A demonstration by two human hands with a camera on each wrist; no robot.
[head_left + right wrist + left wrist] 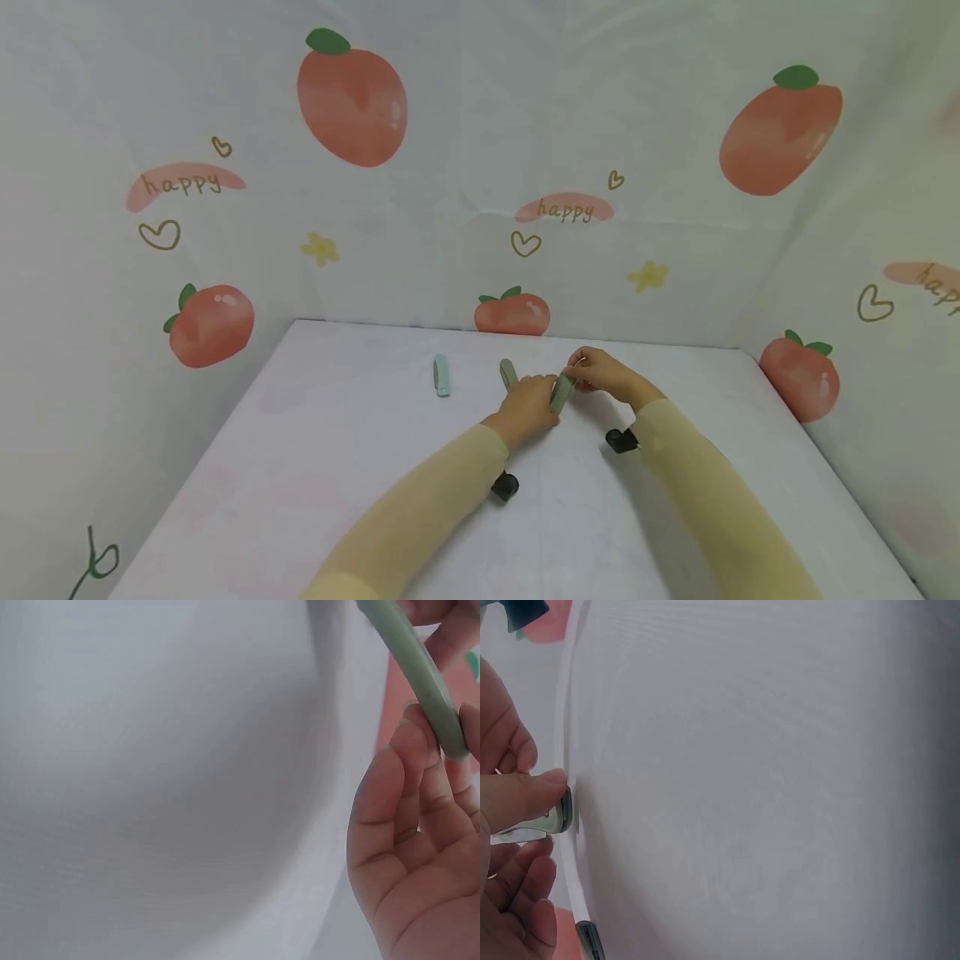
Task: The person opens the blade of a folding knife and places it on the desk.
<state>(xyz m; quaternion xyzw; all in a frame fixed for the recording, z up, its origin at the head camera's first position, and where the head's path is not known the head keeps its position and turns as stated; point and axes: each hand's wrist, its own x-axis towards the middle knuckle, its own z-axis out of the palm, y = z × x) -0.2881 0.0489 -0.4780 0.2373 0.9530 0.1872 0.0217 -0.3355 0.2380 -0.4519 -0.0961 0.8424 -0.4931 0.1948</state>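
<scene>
Above the table, both hands hold what looks like a green folding knife (562, 392). My left hand (528, 406) grips its near end, thumb on top in the left wrist view, where a rivet and a pale metal strip show at the handle (555, 817). The right hand (606, 372) pinches the far end between thumb and fingertips; the handle (421, 675) slants down into those fingers in the right wrist view. On the table just beyond my left hand lies a similar olive-green one (508, 372), partly hidden by that hand. A mint-green one (442, 375) lies farther left.
The white table (337, 467) ends at a back edge against a white cloth (450, 167) printed with fruit, hearts and words. Black wrist-camera mounts stick out below the left sleeve (420, 500) and beside the right sleeve (705, 483).
</scene>
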